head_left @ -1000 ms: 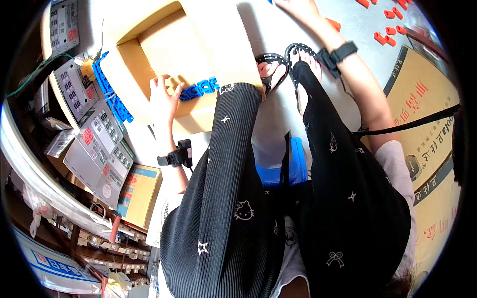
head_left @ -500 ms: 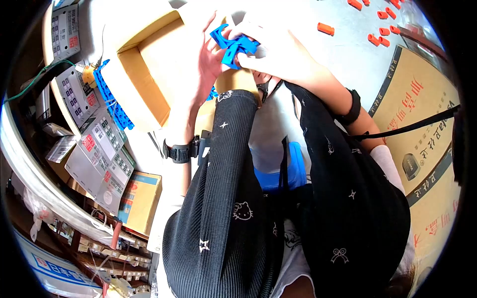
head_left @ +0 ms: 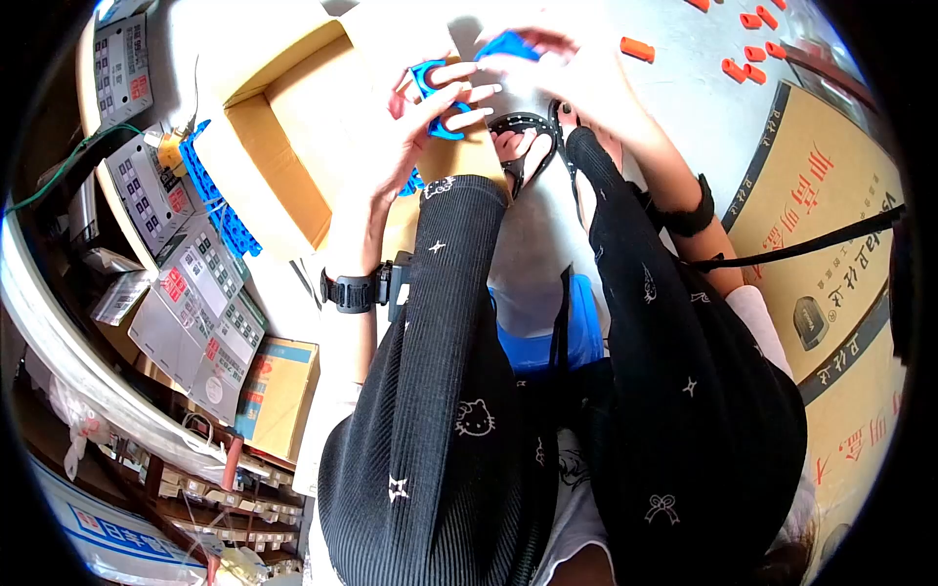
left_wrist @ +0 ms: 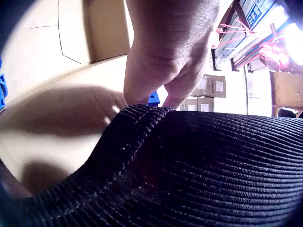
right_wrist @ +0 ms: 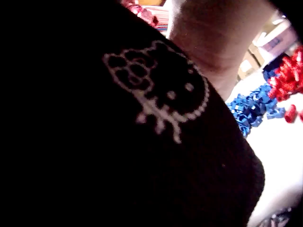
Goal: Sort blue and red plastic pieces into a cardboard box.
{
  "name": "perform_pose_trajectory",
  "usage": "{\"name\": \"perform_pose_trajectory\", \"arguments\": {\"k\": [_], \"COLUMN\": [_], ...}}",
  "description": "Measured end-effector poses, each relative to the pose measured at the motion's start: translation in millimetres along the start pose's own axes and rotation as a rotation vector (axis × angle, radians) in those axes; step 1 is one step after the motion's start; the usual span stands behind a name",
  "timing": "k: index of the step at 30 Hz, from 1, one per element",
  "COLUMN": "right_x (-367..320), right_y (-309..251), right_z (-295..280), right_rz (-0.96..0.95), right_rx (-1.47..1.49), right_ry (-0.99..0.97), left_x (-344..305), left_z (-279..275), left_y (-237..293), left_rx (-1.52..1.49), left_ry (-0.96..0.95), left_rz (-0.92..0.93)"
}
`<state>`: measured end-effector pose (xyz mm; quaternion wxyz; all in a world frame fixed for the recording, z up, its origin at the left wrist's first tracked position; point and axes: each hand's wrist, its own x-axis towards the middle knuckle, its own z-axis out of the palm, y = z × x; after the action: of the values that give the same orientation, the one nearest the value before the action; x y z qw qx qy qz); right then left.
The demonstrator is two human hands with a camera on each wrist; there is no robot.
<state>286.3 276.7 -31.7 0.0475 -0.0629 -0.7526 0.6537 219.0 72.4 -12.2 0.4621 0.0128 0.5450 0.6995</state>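
In the head view my left hand (head_left: pixel 426 109) grips a blue plastic piece (head_left: pixel 449 125) with curved arms, its fingers bent around and through it. Just right of it, my right hand (head_left: pixel 562 61), blurred, holds another blue plastic piece (head_left: pixel 506 46) under its fingers. Both hands are raised beyond the left knee, beside an open cardboard box (head_left: pixel 283 146). More blue pieces (head_left: pixel 411 183) lie at the box, partly hidden by the left wrist and the knee. In the left wrist view a bit of blue (left_wrist: pixel 154 98) shows below the hand; trouser cloth covers much of both wrist views.
Orange-red tubes (head_left: pixel 638 50) lie scattered on the floor at upper right. A heap of blue pieces (right_wrist: pixel 253 106) and a red heap (right_wrist: pixel 289 75) appear in the right wrist view. Printed cartons (head_left: pixel 821 215) stand at right, grey boxes (head_left: pixel 195 313) at left. A blue stool (head_left: pixel 552 337) is between the legs.
The left hand has come up from the blue row in the box, and the right hand has come in from upper right. Half a second ago they met at the blue pieces; now they are slightly apart.
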Motion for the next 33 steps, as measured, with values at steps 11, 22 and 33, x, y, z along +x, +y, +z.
{"name": "perform_pose_trajectory", "arguments": {"k": [11,22,33], "right_x": [22,27,67], "right_y": [52,-34,-122], "right_z": [-46,45,69], "right_rz": [-0.165,-0.428,-0.310], "right_rx": [-0.895,-0.604,-0.712], "right_ry": [0.330,-0.282,-0.675], "left_x": [3,9,-42], "left_z": [-5,-16,-26], "left_y": [-9,6,56], "left_rx": [-0.059,-0.261,-0.340], "left_ry": [0.192,0.210,0.232], "left_rz": [0.004,0.066,0.271]}}
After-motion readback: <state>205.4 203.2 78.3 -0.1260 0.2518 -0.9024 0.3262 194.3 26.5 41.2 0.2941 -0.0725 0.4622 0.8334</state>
